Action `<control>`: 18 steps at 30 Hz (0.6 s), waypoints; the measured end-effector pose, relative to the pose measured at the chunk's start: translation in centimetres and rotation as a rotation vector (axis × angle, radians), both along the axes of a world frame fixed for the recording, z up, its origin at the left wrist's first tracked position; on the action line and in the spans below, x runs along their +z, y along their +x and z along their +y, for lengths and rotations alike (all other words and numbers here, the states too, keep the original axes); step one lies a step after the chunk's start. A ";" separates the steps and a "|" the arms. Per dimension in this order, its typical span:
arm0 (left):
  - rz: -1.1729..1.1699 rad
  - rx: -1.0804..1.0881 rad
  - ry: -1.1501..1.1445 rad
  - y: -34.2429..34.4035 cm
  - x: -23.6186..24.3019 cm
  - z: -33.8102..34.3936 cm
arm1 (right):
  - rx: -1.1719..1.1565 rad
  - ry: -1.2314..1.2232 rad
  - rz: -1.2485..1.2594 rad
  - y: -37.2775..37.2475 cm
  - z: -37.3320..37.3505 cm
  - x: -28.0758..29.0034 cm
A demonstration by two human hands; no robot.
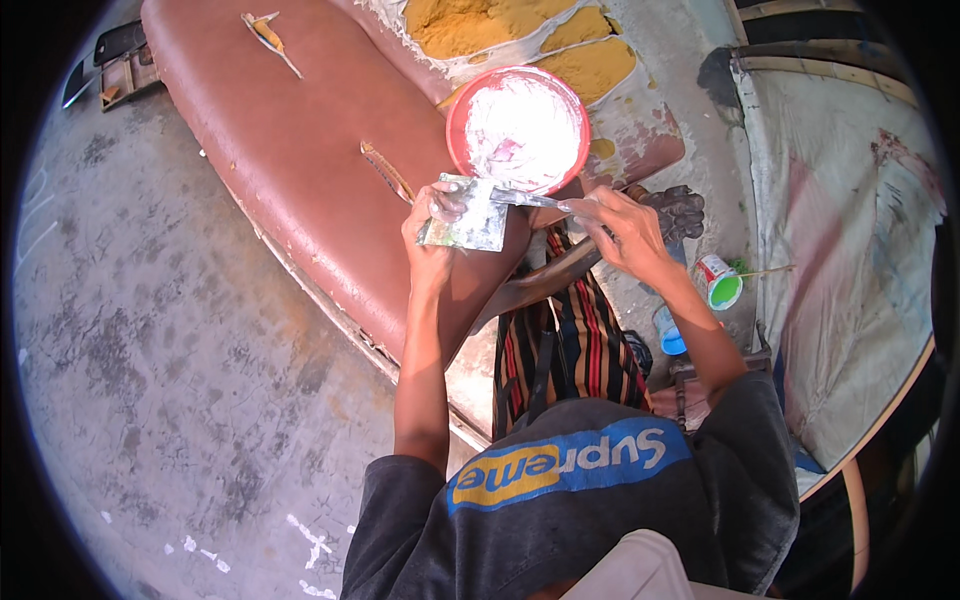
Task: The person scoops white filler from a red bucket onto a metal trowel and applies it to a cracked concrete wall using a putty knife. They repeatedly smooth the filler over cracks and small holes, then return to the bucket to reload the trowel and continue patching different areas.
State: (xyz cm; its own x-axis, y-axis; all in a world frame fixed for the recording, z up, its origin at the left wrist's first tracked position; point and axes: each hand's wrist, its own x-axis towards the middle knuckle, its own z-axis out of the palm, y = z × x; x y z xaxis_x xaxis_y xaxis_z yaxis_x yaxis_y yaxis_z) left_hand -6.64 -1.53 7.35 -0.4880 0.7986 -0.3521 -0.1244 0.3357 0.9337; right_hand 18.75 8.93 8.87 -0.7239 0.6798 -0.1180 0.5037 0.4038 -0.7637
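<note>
1. Two hands are in view: the left hand (pixel 430 225) and the right hand (pixel 625 235), both with their fingers drawn narrow around what they hold.
2. One flat plate (pixel 478 232), roughly square and smeared with white paste, is gripped at its left edge by the left fingers.
3. One spatula (pixel 535 200) is held by its handle end in the right fingers; its blade lies at the plate's upper right part, though whether it presses there I cannot tell.
4. The spatula's long axis runs almost straight across the view, blade pointing left and tilted slightly upward, handle to the right.
5. One red bowl (pixel 455 135), holding white paste (pixel 530 115), stands just beyond the plate.
6. One large brown padded piece (pixel 300 190) stretches along the left, its long axis slanting from upper left to lower right; two narrow strips (pixel 385 172) show on it, well apart.
7. Two small containers are near the right forearm: one with a green inside (pixel 724 291), one blue (pixel 670 332).
</note>
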 end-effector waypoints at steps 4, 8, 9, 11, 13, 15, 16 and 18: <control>-0.027 0.024 0.068 0.5 0.0 -0.2 | -0.110 0.064 -0.077 0.7 0.8 -3.8; 0.045 -0.032 0.079 0.0 -1.1 -1.3 | -0.400 -0.258 -0.033 0.5 0.5 -7.7; 0.041 -0.035 0.069 0.1 -1.6 -1.5 | -0.513 -0.484 0.154 0.4 -0.1 -9.9; 0.074 0.005 0.097 0.9 -1.3 -2.3 | -0.594 -0.739 0.079 1.0 -2.0 -12.6; 0.099 0.022 0.123 1.0 -1.3 -2.4 | -0.642 -0.744 -0.020 0.9 -3.7 -15.2; 0.110 0.027 0.126 1.3 -1.3 -2.8 | -0.599 -0.532 -0.183 2.1 -4.3 -16.1; 0.082 0.046 0.098 1.5 -1.4 -3.1 | -0.575 -0.424 -0.267 2.0 -4.3 -14.9; 0.021 0.082 0.047 1.7 -1.6 -3.5 | -0.570 -0.347 -0.344 2.5 -4.6 -13.1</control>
State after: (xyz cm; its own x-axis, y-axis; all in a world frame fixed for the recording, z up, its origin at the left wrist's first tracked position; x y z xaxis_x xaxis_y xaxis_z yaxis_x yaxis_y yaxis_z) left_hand -4.90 -5.02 5.71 -0.5595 0.7710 -0.3043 -0.1295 0.2813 0.9508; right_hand 21.23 4.37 -4.23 -0.1538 0.8210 -0.5498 0.7963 -0.2264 -0.5610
